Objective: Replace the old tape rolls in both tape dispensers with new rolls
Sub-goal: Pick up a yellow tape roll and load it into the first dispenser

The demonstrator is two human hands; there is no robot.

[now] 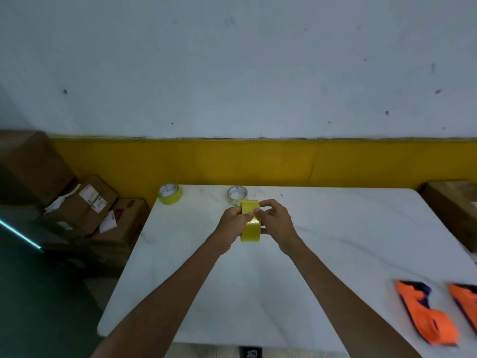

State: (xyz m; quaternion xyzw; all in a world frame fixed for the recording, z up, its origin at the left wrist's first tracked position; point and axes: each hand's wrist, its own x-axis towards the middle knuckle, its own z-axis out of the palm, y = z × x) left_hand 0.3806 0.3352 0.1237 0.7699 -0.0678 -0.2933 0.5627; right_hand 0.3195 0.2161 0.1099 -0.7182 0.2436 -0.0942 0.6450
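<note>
I hold a yellow tape roll (250,226) on edge above the middle of the white table (335,241). My left hand (233,223) grips its left side, and my right hand (275,220) pinches its upper right rim. A second yellow roll (169,193) lies at the table's far left corner. Behind my hands lies a thin, nearly used-up roll (237,193). Two orange tape dispensers lie at the near right: one (426,312) in full view, the other (464,301) cut off by the frame edge.
Cardboard boxes (98,210) are stacked on the floor left of the table. Another box (454,208) stands at the table's far right edge. A yellow-and-white wall (258,161) runs behind the table.
</note>
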